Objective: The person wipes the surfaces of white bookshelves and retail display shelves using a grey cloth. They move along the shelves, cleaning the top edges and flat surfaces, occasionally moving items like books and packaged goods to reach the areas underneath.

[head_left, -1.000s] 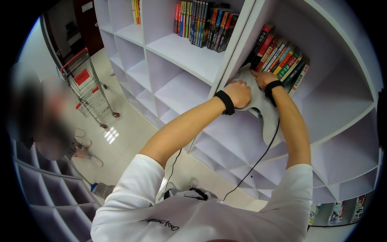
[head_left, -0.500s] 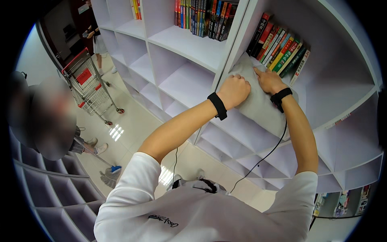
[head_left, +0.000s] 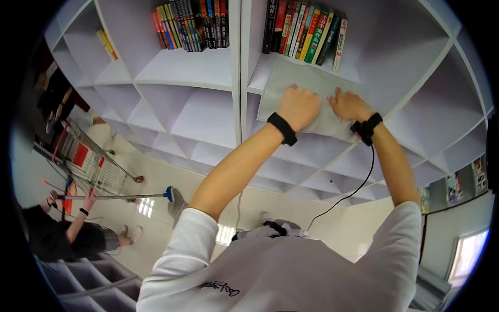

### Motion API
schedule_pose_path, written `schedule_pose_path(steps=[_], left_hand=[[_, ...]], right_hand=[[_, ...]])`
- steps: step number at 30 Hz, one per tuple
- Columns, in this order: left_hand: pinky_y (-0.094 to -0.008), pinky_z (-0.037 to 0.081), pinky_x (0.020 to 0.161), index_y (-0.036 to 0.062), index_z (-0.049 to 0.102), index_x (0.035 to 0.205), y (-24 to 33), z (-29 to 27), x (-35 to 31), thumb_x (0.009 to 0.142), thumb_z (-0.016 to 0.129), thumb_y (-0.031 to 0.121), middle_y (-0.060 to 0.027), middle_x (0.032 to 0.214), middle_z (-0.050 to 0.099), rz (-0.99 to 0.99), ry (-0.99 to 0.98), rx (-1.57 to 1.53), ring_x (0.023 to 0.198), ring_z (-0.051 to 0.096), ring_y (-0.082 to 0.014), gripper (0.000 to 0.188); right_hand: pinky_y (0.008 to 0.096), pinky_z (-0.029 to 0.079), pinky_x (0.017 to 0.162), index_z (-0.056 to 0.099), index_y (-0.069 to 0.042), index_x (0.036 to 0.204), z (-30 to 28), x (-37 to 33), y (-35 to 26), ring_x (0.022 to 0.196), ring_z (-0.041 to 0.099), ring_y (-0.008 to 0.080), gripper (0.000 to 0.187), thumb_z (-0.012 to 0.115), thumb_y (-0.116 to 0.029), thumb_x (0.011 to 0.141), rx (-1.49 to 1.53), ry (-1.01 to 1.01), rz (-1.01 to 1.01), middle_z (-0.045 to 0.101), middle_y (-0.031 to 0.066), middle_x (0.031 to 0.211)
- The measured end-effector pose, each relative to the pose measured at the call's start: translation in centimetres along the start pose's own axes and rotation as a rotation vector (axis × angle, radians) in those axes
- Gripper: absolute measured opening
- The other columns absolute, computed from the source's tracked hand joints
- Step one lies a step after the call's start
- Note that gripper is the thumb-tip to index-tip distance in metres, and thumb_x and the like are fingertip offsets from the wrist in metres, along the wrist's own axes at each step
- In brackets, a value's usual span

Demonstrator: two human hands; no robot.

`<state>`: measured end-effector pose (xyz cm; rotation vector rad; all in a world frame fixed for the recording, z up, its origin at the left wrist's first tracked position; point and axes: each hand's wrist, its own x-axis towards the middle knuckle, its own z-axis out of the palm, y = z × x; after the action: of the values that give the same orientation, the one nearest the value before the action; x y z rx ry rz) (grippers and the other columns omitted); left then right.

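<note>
A light grey cloth [head_left: 280, 78] is spread on the white shelf, just in front of the row of books, and its near part drapes over the shelf's front edge. My left hand [head_left: 300, 106] is closed in a fist on the middle of the cloth, knuckles up. To its right, my right hand [head_left: 351, 105] is closed too, fingers bent against the cloth. The fingertips of both hands are largely hidden. Upright books [head_left: 304, 32] with colourful spines stand behind the cloth, the rightmost ones leaning.
White cubby shelving [head_left: 205, 117] spreads across the front, with more books [head_left: 189, 26] in a compartment on the left. A black cable [head_left: 347, 197] hangs from my right wristband. At left, a person [head_left: 67, 231] holds a mop [head_left: 125, 196] near a shopping cart [head_left: 83, 161]; another person [head_left: 54, 99] stands beyond.
My view has turned rightward, so the shelf and books appear further left and more upright. Both hands remain on the cloth, which looks flatter. The mop is now held out toward the shelving.
</note>
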<state>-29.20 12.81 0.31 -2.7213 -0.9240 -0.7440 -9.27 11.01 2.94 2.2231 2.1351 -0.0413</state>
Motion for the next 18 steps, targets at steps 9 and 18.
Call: schedule_pose_path(steps=[9,18], left_hand=[[-0.0444,0.054,0.077,0.009,0.07,0.092,-1.8,2.2,1.5,0.085,0.056,0.02,-0.0109,0.095,0.07,-0.027,0.01,-0.101,0.091,0.066,-0.0347,0.019],[-0.0472,0.051,0.081,0.0073,0.07,0.099,-4.5,2.5,3.2,0.086,0.053,0.023,-0.0184,0.097,0.069,-0.038,-0.187,-0.253,0.092,0.065,-0.0371,0.026]], right_hand=[[0.0452,0.05,0.09,0.067,0.005,0.1,-1.7,5.2,-1.1,0.104,0.062,0.0418,0.035,0.047,-0.021,0.086,-0.093,-0.027,0.097,0.065,0.0302,0.105],[0.0473,0.05,0.083,0.068,0.002,0.089,0.5,6.0,-4.7,0.094,0.063,0.0433,0.019,0.065,-0.011,0.075,0.09,0.388,0.081,0.065,0.0282,0.091]])
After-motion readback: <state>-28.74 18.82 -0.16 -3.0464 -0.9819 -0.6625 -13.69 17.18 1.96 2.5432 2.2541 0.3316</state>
